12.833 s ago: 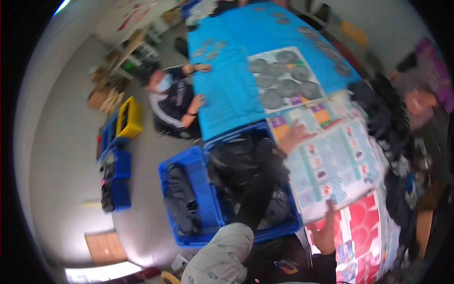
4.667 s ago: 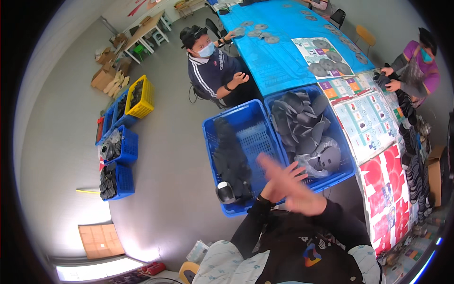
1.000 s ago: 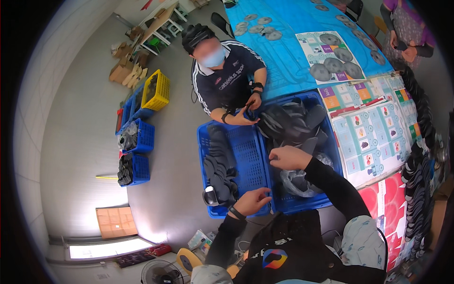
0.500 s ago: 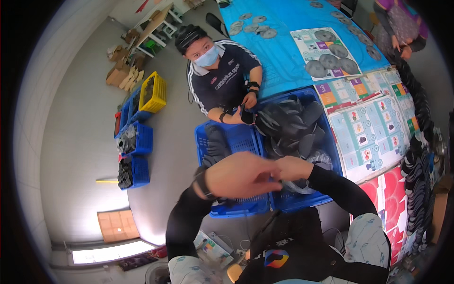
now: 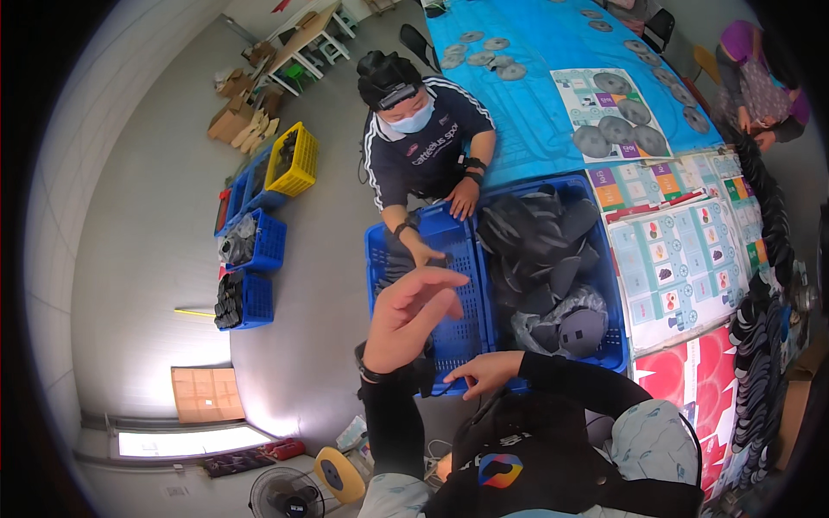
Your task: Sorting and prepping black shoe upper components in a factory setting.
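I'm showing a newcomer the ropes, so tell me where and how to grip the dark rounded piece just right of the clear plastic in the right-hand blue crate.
Pinch the right rim of the dark rounded piece, probably best with the right hand from above. It lies broad face up; clear plastic crowds its left side, while its right edge looks uncovered.

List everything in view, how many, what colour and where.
Near crates: two, blue, directly ahead
Curved pieces: many, dark, in near crates
Plastic bag: one, clear, right near crate
Covered table: one, blue, beyond crates
Discs: many, grey, on covered table
Printed sheets: several, multicoloured, right
Yellow crate: one, yellow, left floor
Far crates: several, blue, left floor
Boxes: several, brown, upper left
Fan: one, dark, lower left
Co-workers: at least two, clothing dark or purple, ahead and right
Left hand: one, bare, above left crate
Right hand: one, bare, crates' near rim
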Tool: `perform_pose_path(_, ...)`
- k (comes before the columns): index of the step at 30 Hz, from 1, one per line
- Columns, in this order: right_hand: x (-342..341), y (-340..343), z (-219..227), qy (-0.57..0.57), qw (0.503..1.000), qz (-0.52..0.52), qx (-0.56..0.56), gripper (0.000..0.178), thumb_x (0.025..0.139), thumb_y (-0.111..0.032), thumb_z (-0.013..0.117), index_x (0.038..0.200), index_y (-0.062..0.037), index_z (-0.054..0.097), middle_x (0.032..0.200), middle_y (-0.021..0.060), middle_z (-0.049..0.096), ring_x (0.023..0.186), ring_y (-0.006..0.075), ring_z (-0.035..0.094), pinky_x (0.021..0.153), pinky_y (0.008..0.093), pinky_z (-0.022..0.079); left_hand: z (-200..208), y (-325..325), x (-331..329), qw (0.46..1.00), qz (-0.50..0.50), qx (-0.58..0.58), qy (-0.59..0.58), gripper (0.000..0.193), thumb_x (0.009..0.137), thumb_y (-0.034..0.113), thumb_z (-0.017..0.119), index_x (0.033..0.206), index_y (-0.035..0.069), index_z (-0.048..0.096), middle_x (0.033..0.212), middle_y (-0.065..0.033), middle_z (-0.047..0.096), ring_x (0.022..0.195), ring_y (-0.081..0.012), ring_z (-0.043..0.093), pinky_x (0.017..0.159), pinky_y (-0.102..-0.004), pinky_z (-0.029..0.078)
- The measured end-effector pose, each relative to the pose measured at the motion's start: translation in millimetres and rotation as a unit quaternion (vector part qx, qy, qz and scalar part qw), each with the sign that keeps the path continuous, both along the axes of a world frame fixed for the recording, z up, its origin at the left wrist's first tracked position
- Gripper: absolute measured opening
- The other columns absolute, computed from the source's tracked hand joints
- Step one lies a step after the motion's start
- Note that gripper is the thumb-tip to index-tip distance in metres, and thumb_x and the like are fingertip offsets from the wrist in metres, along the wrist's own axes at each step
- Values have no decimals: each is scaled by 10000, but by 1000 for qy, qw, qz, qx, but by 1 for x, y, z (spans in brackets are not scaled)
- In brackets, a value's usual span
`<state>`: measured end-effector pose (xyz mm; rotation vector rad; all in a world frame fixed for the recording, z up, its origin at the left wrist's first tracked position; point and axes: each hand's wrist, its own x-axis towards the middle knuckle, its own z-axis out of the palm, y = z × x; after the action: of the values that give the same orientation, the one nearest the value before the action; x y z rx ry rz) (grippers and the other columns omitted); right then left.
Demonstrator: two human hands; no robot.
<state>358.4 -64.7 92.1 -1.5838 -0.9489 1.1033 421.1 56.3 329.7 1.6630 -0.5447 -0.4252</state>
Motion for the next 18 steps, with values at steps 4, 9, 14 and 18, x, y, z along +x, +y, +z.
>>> perform_pose_path(4,-3,-15,-34,-31,991,-127,6,721,922,-391,714,1504,-66,442,907,124,693,810,246,671,740,350,526,-20,44,-6,994,94,40,34,221,1026,41,546,1223,4,639,897,-45,671,844,-107,643,789,-255,507)
perform_pose_path(9,-5,-54,-48,3,962,-272,-27,486,908,-315,704,1289,-27,612,841,93,722,757,214,705,706,338,544,-78,140,-26,959,266,89,23,218,1036,119,534,1207,24,629,811,-53,665,786,-120,625,739,-268,475)
perform_pose_path(14,-13,-72,-73,99,930,-346,-76,327,917,-207,684,1178,-12,664,814,89,723,736,176,706,697,323,540,-247,290,-90,878,68,374,292,331,982,303,649,1201,57,619,852,-63,700,741,-143,665,634,-296,505)
perform_pose_path(18,-31,-59,-108,50,925,-347,-145,310,923,-213,674,1158,-11,670,804,92,722,742,193,712,697,329,541,-303,423,-254,544,-26,615,570,511,927,529,651,890,24,725,771,-153,731,604,-245,680,552,-402,524)
